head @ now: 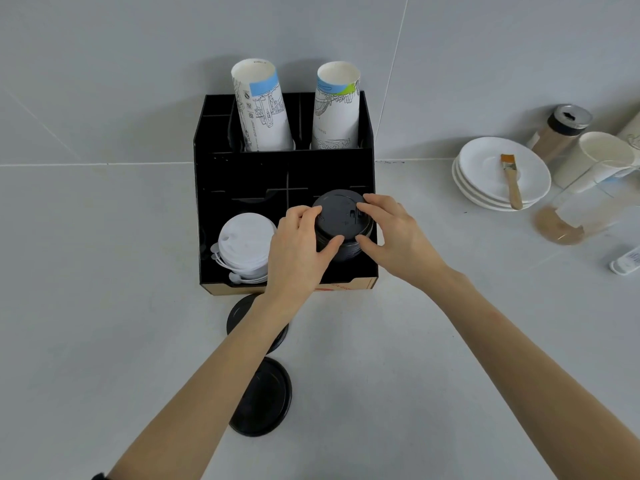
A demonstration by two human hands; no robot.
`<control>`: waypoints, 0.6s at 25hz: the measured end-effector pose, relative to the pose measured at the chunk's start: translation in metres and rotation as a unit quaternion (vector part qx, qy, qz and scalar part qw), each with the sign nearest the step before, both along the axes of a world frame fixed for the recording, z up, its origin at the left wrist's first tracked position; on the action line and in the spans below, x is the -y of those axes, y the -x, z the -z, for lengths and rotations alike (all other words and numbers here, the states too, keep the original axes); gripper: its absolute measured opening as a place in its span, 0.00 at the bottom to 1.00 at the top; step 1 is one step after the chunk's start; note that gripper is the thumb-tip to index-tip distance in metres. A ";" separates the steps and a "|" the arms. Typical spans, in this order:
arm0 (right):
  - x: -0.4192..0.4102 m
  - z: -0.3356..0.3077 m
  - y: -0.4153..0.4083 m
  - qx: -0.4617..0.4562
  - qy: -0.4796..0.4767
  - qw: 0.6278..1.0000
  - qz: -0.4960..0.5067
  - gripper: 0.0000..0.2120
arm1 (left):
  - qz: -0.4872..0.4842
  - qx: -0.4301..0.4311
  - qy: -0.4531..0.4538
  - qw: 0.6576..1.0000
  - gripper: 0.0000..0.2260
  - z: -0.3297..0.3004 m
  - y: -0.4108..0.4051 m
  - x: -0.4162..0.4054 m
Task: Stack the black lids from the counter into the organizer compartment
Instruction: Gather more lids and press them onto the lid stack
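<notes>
A black organizer (214,188) stands on the counter against the wall. A stack of black lids (341,216) sits in its front right compartment. My left hand (298,247) grips the stack's left side, thumb on the front edge and fingers on the rim. My right hand (398,237) holds the stack's right side the same way. Two more black lids lie on the counter in front of the organizer: one (239,313) partly hidden under my left wrist, the other (266,400) nearer to me, half covered by my left forearm.
White lids (246,244) fill the front left compartment. Two stacks of paper cups (263,109) stand in the back compartments. To the right are white saucers (485,178) with a brush (510,178), a shaker jar (561,133), a white cup (599,157) and a clear tipped container (571,220).
</notes>
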State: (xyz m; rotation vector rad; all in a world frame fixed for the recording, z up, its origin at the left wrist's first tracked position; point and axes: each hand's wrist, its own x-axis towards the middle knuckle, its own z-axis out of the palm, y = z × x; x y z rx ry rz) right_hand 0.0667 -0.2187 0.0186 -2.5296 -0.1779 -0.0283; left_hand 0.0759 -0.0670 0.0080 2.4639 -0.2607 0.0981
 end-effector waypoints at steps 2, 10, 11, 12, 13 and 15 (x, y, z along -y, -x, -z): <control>-0.001 0.001 0.001 0.002 -0.003 1.000 0.002 0.22 | -0.001 -0.001 0.006 1.000 0.22 0.000 0.001 0.000; -0.006 -0.005 0.010 0.012 -0.008 1.000 0.011 0.23 | 0.045 -0.025 -0.010 0.999 0.24 -0.005 0.008 -0.013; -0.008 -0.008 0.012 0.018 -0.008 1.000 0.010 0.23 | 0.046 -0.024 -0.006 0.999 0.24 -0.005 0.011 -0.018; -0.010 -0.010 0.014 0.026 -0.011 1.000 0.010 0.23 | 0.044 -0.021 0.000 0.999 0.23 -0.006 0.015 -0.023; -0.012 -0.013 0.017 0.033 -0.017 0.999 0.009 0.23 | 0.040 -0.022 0.003 0.999 0.23 -0.007 0.018 -0.029; -0.020 -0.017 0.025 0.044 -0.033 0.998 0.004 0.23 | 0.026 -0.032 0.000 0.999 0.22 -0.009 0.027 -0.042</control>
